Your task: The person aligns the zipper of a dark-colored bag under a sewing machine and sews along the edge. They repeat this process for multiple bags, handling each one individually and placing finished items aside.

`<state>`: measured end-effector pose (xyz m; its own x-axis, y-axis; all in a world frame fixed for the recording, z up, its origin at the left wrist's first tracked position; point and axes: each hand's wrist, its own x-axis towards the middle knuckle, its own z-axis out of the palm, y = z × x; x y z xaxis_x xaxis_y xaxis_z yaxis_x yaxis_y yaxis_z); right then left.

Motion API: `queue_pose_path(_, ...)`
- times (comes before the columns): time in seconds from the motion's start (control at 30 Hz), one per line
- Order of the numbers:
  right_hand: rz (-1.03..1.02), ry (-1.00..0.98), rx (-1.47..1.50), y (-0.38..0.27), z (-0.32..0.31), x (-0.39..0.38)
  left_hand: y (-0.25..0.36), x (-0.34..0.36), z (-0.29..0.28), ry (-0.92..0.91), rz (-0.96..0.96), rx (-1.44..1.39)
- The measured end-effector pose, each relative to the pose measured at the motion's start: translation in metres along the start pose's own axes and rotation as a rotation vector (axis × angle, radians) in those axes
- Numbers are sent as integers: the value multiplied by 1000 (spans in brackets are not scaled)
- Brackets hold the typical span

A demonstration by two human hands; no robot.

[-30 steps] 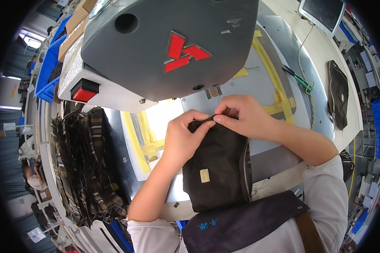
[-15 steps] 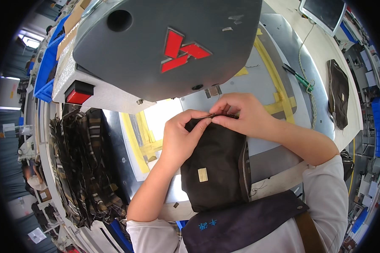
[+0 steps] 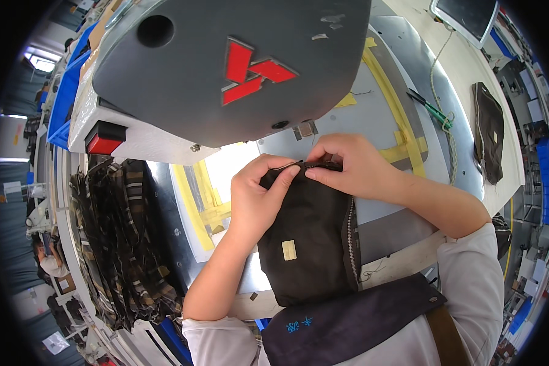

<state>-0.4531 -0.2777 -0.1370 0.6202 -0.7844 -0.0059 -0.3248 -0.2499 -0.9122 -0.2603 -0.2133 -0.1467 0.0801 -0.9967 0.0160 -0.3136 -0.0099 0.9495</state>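
Note:
A dark brown fabric piece (image 3: 305,244) hangs from both hands toward my lap. Along its right side runs a metal zipper (image 3: 352,238), and a small pale yellow patch (image 3: 288,250) sits on its front. My left hand (image 3: 256,189) pinches the top edge between thumb and fingers. Close beside it, my right hand (image 3: 354,165) pinches the same edge, thumb toward me. The fingertips are a short gap apart, with the folded edge showing between them. Both hands are just in front of the sewing machine's dark head (image 3: 226,67).
Plaid and dark fabric pieces (image 3: 119,238) are piled at the left. A red switch (image 3: 105,139) is on the machine's white housing. Green-handled snips (image 3: 430,110) lie on the metal plate at the right, beside a cord. Farther right is another zippered dark piece (image 3: 489,134).
My left hand has shifted slightly left, widening the gap between the fingertips along the fabric's top edge. Both hands keep their pinch. The view has moved a little.

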Motion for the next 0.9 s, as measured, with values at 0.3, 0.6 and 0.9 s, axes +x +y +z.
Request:
queue_pose_path(0.3,130,51,141,-2,5,-5,-2,0,4,107,54,-12)
queue_pose_path(0.6,-2,26,-41,6,2,-1,-5,3,7,45,13,5)
queue_pose_path(0.9,17,109,-32,11,5,-3,-6,8,7,46,80,99)
